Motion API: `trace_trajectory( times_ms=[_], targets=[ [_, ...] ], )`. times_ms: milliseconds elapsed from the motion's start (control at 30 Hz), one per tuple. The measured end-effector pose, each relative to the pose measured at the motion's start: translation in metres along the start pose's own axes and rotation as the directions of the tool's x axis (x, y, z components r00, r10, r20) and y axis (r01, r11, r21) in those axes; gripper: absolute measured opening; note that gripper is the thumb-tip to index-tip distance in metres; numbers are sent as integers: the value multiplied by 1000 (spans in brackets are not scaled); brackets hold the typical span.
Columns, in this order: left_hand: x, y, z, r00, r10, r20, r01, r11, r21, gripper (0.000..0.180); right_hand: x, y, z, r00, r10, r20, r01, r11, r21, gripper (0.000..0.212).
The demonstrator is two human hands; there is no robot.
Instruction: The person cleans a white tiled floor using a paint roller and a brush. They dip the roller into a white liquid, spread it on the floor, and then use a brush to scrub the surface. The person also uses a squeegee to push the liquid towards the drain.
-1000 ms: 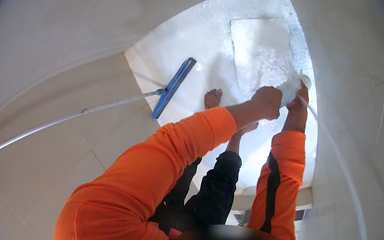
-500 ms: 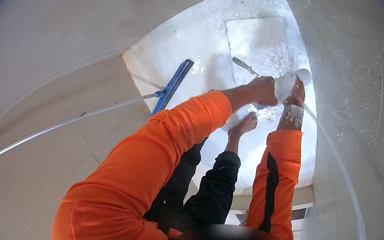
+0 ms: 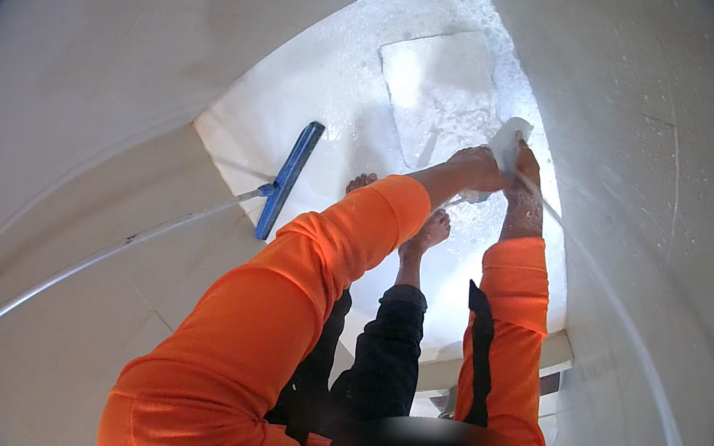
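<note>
Side by side over the wet, foamy floor (image 3: 342,81), my two hands reach down in the far part of the room. In my right hand (image 3: 527,177) is a white hand shower (image 3: 511,135), its pale hose (image 3: 631,318) trailing off along the right wall. My left hand (image 3: 474,167) is closed close against it, its fingers blurred. Something pale shows under the left fingers, too unclear to name. Between my arms stands a bare foot (image 3: 432,231); the toes of the other foot (image 3: 361,183) show beyond my left sleeve.
Left of my arms, a blue floor squeegee (image 3: 291,177) rests with its long metal pole (image 3: 130,241) slanting to the lower left. A pale square panel (image 3: 441,78) lies in the floor ahead. Tiled walls (image 3: 663,178) close in on both sides, with a low ledge (image 3: 547,351) at right.
Foam that covered my right wrist and sat between my hands is mostly gone. A tool handle seen beyond my left hand is now only a faint streak. The whole view has shifted slightly.
</note>
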State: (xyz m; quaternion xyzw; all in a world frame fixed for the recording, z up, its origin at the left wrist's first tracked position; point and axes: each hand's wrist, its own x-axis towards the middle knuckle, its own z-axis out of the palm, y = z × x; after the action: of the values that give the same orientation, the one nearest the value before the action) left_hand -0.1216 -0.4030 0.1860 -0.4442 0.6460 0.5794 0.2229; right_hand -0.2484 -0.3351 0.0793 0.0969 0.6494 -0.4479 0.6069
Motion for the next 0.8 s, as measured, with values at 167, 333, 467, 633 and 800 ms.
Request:
trace_trajectory(
  times_ms=[167, 333, 467, 633, 800],
  targets=[
    [22, 9, 4, 983, -180, 37, 166, 780, -603, 44, -25, -10, -10, 984, -127, 123, 117, 990, 83, 42],
    [70, -18, 24, 992, -111, -64, 86, 949, -302, 40, -46, 8, 32, 996, -44, -78, 40, 998, -51, 41],
    [65, -14, 33, 993, 51, -105, -61, 994, -88, 37, -78, 21, 36, 967, 36, -253, -13, 996, 92, 39],
    [28, 8, 32, 988, -59, -142, 41, 991, -127, 48, -56, -19, 5, 990, 144, -5, -142, 979, 148, 42],
    [-15, 6, 23, 989, 2, 147, 84, 812, -578, 50, -35, -32, -16, 980, -97, 173, 34, 941, 336, 43]
  ],
)
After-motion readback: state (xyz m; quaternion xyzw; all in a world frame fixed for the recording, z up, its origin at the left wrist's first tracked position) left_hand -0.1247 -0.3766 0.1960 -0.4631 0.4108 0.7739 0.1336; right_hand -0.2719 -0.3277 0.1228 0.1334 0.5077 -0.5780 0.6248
